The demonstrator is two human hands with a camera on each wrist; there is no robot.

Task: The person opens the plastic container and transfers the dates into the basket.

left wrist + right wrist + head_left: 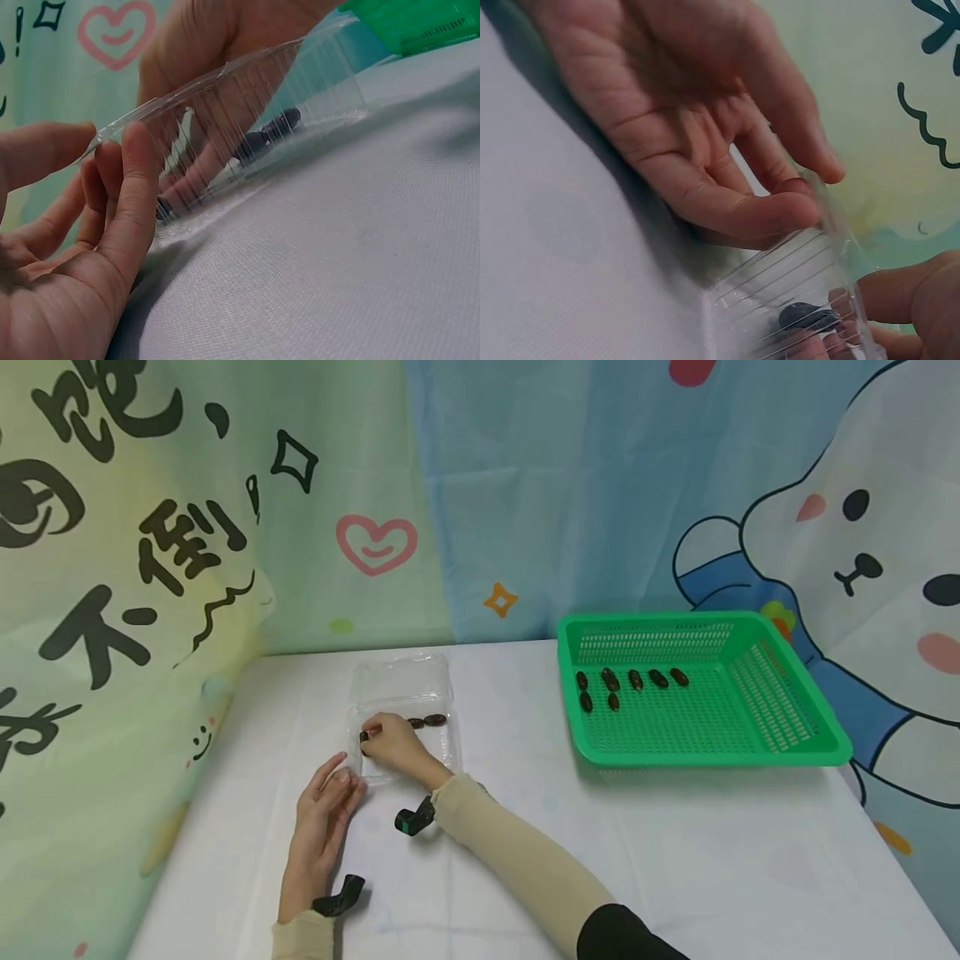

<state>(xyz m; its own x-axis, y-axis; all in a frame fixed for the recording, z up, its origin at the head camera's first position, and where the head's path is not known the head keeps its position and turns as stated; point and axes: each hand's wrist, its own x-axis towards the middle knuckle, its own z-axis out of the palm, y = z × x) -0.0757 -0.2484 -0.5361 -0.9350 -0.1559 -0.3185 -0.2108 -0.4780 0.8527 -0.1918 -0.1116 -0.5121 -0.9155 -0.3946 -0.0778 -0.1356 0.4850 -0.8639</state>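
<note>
A clear plastic box (453, 745) with its lid raised stands on the table. My left hand (322, 822) pinches its near left rim between thumb and fingers, seen close up in the left wrist view. My right hand (396, 745) reaches into the box and pinches a dark brown, oval, date-like fruit (363, 737) at its left side. The same fruit (806, 316) shows through the ridged wall in the right wrist view. Two more of these fruits (435, 720) lie end to end along the back of the box, right of the hand.
At the back right of the table is a green plastic basket (712, 755), with several of the same dark fruits (610, 679) at its left side. White cloth (675, 860) covers the table. A printed curtain (525, 510) hangs behind and to the left.
</note>
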